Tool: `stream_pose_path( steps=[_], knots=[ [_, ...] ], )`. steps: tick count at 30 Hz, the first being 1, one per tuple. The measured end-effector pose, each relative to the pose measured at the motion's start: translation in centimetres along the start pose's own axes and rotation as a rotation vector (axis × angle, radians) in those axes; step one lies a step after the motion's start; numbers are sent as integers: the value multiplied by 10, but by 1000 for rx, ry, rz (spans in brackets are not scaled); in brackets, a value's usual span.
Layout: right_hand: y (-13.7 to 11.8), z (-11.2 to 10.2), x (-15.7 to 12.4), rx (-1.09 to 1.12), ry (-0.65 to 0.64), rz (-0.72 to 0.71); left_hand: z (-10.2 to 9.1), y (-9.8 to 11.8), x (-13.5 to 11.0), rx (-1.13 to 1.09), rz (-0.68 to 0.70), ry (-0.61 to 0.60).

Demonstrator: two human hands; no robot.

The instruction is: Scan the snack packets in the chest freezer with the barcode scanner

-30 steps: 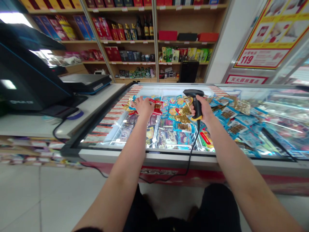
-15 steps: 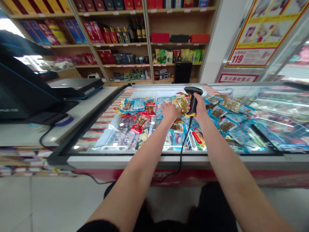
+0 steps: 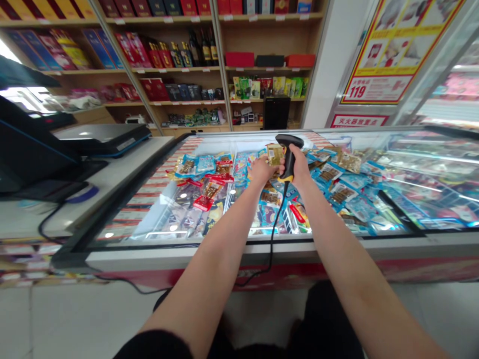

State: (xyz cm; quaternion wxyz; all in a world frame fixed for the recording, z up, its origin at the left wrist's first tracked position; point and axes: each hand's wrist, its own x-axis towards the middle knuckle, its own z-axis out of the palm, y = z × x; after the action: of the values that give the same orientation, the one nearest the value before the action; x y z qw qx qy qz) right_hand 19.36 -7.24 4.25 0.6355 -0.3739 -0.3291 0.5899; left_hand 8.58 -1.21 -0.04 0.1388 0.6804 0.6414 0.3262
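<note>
My right hand (image 3: 301,167) is shut around the grip of a black and yellow handheld barcode scanner (image 3: 289,154), whose black cord (image 3: 277,224) hangs down over the freezer's front edge. My left hand (image 3: 261,169) is close beside it and holds up a small gold snack packet (image 3: 276,155) just left of the scanner's head. Below both hands, many blue, gold and red packets (image 3: 205,172) lie in a glass-topped chest freezer (image 3: 239,254). The scanner's nose is pointed down toward the gold packet.
A white counter (image 3: 86,199) on the left carries a black till (image 3: 26,144) and a flat scale (image 3: 105,139). Wooden shelves (image 3: 179,75) of boxes and bottles stand behind the freezer. A red and yellow poster (image 3: 400,55) hangs at the right.
My left hand has moved right from the packets at the freezer's left side to beside the scanner. A gold packet now stands up in it. The view has drifted slightly.
</note>
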Motion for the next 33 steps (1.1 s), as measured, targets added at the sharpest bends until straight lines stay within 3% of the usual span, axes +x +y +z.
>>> stream_pose_path(
  steps=[6, 12, 16, 19, 23, 33],
  knots=[
    [0, 6, -6, -41, 19, 17, -16, -18, 5, -226, -23, 29],
    [1, 8, -8, -26, -1, 2, -42, -54, 21, -565, -109, 157],
    [2, 7, -8, -58, -63, 8, -64, -76, 23, -710, -109, 199],
    [5, 7, -11, -131, -151, 35, -75, -85, 21, -775, -149, 161],
    [8, 9, -16, -249, -228, 81, -77, -89, 21, -860, -198, 120],
    [10, 8, -15, -332, -276, 114, -72, -93, 25, -971, -168, 204]
  ],
)
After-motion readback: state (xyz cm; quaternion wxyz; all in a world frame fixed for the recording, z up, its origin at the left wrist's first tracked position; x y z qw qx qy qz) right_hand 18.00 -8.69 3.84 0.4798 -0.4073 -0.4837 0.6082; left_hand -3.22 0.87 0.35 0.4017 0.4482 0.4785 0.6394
